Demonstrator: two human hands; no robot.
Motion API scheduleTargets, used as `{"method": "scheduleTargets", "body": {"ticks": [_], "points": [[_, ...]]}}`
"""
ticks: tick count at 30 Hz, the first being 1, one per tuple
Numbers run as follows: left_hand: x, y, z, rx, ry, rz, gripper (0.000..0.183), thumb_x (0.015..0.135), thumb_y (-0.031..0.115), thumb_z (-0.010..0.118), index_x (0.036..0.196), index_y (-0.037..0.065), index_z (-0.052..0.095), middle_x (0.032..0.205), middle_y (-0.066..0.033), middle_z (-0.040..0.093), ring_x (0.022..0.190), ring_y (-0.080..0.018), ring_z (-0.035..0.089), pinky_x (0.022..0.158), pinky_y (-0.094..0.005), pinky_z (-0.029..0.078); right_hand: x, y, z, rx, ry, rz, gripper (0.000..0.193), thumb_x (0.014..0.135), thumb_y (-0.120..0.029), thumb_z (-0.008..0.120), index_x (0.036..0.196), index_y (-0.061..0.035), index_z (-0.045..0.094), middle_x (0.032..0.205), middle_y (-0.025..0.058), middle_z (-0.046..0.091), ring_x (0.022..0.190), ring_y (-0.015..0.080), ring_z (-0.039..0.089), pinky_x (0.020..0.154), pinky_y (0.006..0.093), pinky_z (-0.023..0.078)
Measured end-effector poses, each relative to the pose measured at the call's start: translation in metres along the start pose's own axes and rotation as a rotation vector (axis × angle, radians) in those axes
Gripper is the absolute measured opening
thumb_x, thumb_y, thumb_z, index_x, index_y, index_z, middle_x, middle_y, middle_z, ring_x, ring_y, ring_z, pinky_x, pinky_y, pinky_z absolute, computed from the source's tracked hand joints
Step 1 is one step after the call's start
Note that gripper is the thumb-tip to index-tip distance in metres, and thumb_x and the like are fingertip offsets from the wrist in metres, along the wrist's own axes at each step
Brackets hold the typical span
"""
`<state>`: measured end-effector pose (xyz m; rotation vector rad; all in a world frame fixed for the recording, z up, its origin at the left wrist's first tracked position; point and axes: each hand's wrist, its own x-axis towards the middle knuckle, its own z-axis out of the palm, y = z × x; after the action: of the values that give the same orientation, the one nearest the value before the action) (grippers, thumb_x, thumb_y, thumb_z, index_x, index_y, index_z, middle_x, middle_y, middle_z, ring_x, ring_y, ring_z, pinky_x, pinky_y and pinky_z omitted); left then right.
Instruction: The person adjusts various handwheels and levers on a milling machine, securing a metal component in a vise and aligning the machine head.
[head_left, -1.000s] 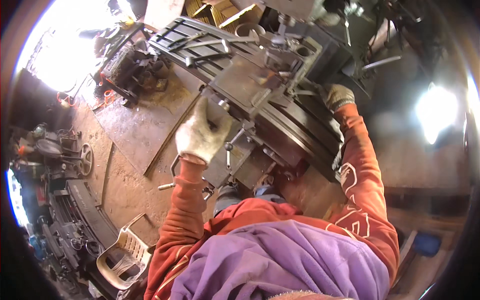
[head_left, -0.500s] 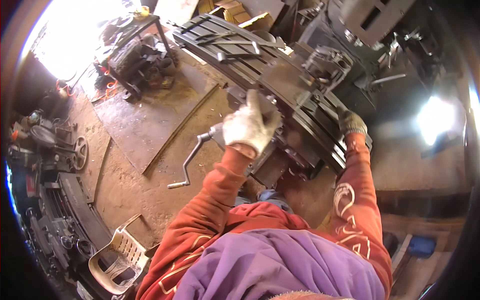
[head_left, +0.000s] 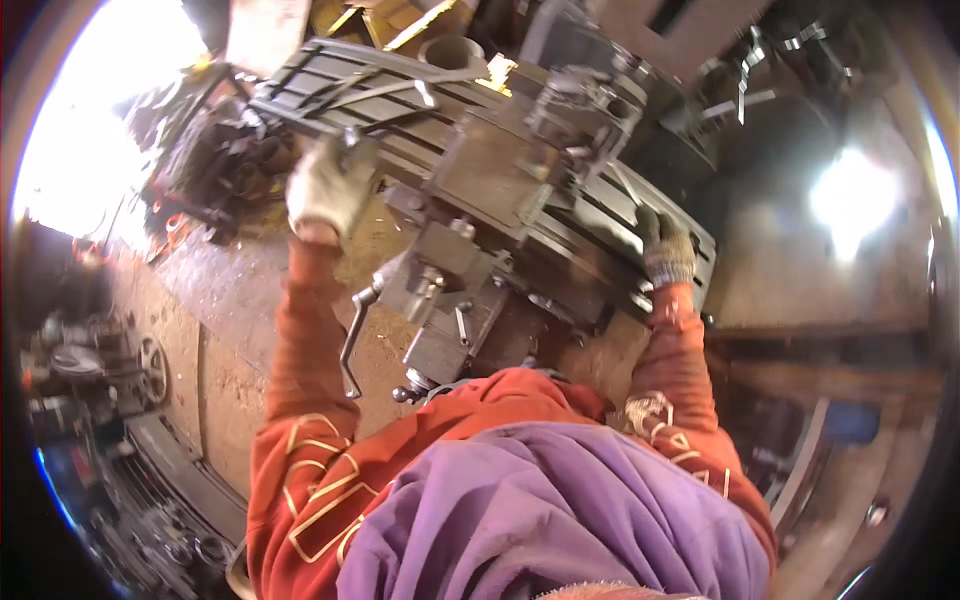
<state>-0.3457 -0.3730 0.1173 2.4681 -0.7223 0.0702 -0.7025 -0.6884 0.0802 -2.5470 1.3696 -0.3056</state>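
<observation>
A milling machine with a long slotted table (head_left: pixel 420 140) stands before me, a bulky metal vise (head_left: pixel 590 105) mounted near its middle. My left hand (head_left: pixel 328 188), in a pale work glove, reaches to the table's front edge on the left. Close by its fingers is the end of a wrench-like tool (head_left: pixel 352 136); blur hides whether they grip it. Another long metal tool (head_left: pixel 385 95) lies across the table slots. My right hand (head_left: pixel 668 250), gloved with dark fingertips, rests on the table's right end, fingers stretched forward. Below my left hand hangs a crank handle (head_left: pixel 355 335).
A cluttered workbench (head_left: pixel 215 150) stands at the left by the bright opening. The machine head (head_left: pixel 690 30) overhangs at the top right. Other machinery (head_left: pixel 150 470) lines the lower left. A blue object (head_left: pixel 852 422) lies among boards at the right.
My left hand has moved from above the front of the machine leftward and outward to the table's left edge. My right hand stays at the right end. The view has shifted.
</observation>
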Motion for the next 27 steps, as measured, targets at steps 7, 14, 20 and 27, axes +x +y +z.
{"method": "scheduleTargets", "body": {"ticks": [7,14,20,27], "points": [[0.114,-0.017,0.093,0.491,-0.249,0.198,0.051,0.093,0.049,0.059,0.126,0.011,0.066,0.123,-0.0234,0.067,0.114,-0.0395,0.066,0.1,-0.049,0.05,0.053,0.015,-0.005,-0.331,-0.183,-0.188,0.05,0.098,-0.058,0.053,0.098,-0.012,0.073,0.093,0.02,0.072,0.091,0.0431,0.068,0.077,0.0514,0.053],[0.087,-0.022,0.105,0.318,-0.281,0.084,0.035,0.093,0.034,0.062,0.106,0.002,0.069,0.102,-0.0231,0.072,0.1,-0.0386,0.07,0.09,-0.0479,0.054,0.107,0.004,-0.023,-0.24,-0.275,-0.392,0.04,0.097,-0.048,0.058,0.093,-0.0117,0.074,0.086,0.0189,0.071,0.086,0.0412,0.069,0.075,0.0477,0.054],[-0.034,-0.047,0.055,-1.067,-0.408,-0.503,0.027,0.095,0.019,0.06,0.113,0.0,0.067,0.076,-0.0084,0.066,0.069,-0.0182,0.066,0.061,-0.0332,0.057,0.145,0.008,-0.01,-0.381,-0.354,-0.62,0.045,0.098,-0.046,0.052,0.106,-0.0074,0.073,0.094,0.0212,0.072,0.091,0.043,0.068,0.078,0.0486,0.054],[-0.211,-0.04,0.033,-1.339,-0.248,-0.752,0.039,0.094,0.037,0.06,0.106,0.001,0.064,0.061,0.0008,0.048,0.05,-0.0135,0.049,0.042,-0.028,0.036,0.118,-0.007,-0.016,-0.304,-0.272,-0.575,0.04,0.1,-0.044,0.05,0.113,-0.0145,0.073,0.106,0.0172,0.073,0.102,0.0407,0.068,0.084,0.0492,0.054]]}}
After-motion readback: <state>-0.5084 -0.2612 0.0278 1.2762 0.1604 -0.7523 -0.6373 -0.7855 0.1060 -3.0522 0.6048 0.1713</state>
